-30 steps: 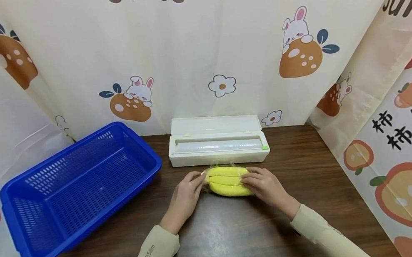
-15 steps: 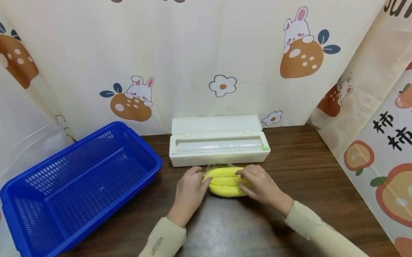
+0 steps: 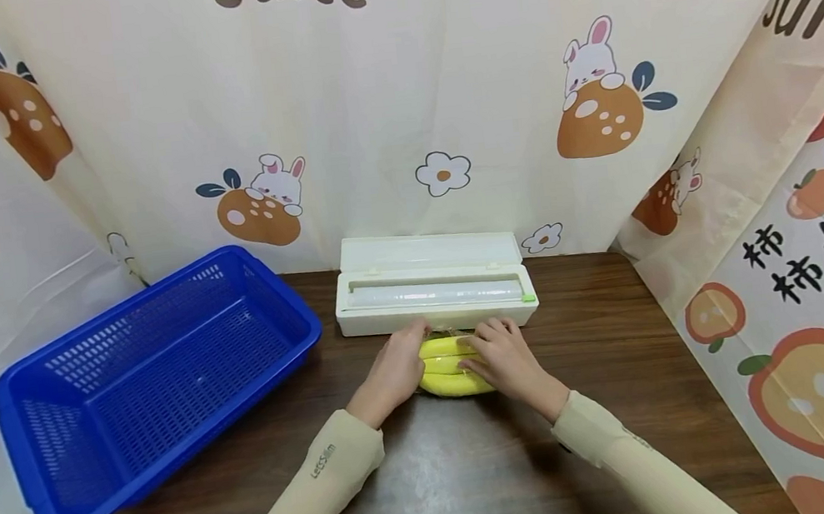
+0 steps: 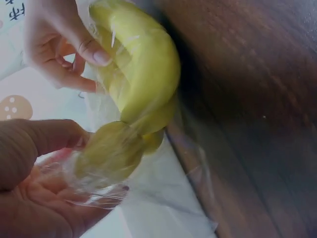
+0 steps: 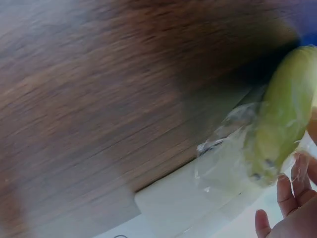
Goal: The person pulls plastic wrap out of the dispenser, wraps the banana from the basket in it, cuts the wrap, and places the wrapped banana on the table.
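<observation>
A bunch of yellow bananas [image 3: 455, 378] lies on the table under clear cling film [image 5: 218, 153], which puckers at both ends. My left hand [image 3: 395, 368] is at the stem end; in the left wrist view its thumb and fingers grip the film around the stem [image 4: 111, 153]. On the other side my right hand [image 3: 507, 360] holds the bananas through the film, thumb on the upper surface and fingers curled along the far side. Loose film edges stick out past the banana tips in the right wrist view.
A white cling film dispenser [image 3: 437, 319] with its lid raised stands just behind the bananas, a film roll [image 3: 434, 292] inside. To the left is a blue perforated basket [image 3: 171, 471]. Printed curtains [image 3: 383, 126] border the dark wooden table [image 3: 436, 489] at the back and sides.
My left hand has moved forward and right, closing over the stem end. The right hand has shifted inward and left over the bananas. The dispenser and basket stay put.
</observation>
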`<state>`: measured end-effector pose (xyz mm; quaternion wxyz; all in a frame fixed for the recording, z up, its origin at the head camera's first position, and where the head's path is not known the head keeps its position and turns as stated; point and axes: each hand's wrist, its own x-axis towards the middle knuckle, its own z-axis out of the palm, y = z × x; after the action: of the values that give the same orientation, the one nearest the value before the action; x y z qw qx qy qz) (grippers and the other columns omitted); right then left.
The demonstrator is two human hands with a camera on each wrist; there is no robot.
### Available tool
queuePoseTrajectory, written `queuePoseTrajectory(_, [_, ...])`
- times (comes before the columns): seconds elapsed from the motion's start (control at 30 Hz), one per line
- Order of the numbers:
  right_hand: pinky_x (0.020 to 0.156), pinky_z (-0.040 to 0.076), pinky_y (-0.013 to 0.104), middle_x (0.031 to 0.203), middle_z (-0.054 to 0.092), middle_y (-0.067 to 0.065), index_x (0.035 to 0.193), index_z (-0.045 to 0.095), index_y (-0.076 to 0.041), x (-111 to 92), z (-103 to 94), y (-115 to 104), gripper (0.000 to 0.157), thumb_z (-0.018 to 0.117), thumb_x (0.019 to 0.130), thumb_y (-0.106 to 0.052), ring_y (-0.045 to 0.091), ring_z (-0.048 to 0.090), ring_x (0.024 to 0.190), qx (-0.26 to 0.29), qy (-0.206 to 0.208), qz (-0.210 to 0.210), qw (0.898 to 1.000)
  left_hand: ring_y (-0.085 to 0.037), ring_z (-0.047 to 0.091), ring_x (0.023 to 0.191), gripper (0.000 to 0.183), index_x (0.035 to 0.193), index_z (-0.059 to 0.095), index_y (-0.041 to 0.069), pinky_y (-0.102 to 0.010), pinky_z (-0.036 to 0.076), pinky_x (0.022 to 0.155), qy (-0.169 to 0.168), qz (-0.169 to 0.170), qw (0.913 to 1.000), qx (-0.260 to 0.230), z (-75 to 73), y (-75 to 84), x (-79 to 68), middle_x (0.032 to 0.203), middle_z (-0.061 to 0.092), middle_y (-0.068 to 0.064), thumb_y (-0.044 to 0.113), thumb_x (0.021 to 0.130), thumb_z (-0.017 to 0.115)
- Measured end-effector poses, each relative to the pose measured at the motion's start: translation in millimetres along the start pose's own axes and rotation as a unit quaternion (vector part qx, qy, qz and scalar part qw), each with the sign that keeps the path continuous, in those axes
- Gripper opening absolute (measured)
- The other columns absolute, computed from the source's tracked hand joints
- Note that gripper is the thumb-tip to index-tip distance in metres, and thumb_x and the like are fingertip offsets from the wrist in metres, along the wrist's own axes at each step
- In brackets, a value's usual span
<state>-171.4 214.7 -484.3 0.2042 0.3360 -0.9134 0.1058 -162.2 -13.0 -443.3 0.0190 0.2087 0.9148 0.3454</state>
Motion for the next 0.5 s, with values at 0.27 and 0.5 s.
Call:
queuePoseTrajectory(0.27, [0.088,0.052,0.049,0.102,0.066,0.009,0.089,0.075,-0.008,4.6,2.1,-2.1,0.021,0.093,0.078,-0.012,0.029,0.064,0.098,0.096,0.006,0.020,0.995,-0.033,0.072,0.110,0.056,0.147,0.056,-0.002,-0.043,0.061,0.083,-0.015,0.014,0.9994,-0.028,4.7,-4.2,1.2,0.119,0.074,-0.018,-0.007,0.094,0.073])
queuePoseTrajectory(0.5, [0.101,0.048,0.061,0.133,0.064,0.023,0.130,0.067,0.004,8.0,-2.4,-0.9,0.054,0.088,0.086,-0.018,0.043,0.058,0.125,0.129,-0.066,0.087,0.986,-0.029,0.072,0.103,0.034,0.125,0.075,-0.001,-0.042,0.060,0.086,0.011,0.024,0.9974,0.067,10.4,-5.4,2.8,0.110,0.076,-0.014,0.004,0.092,0.081])
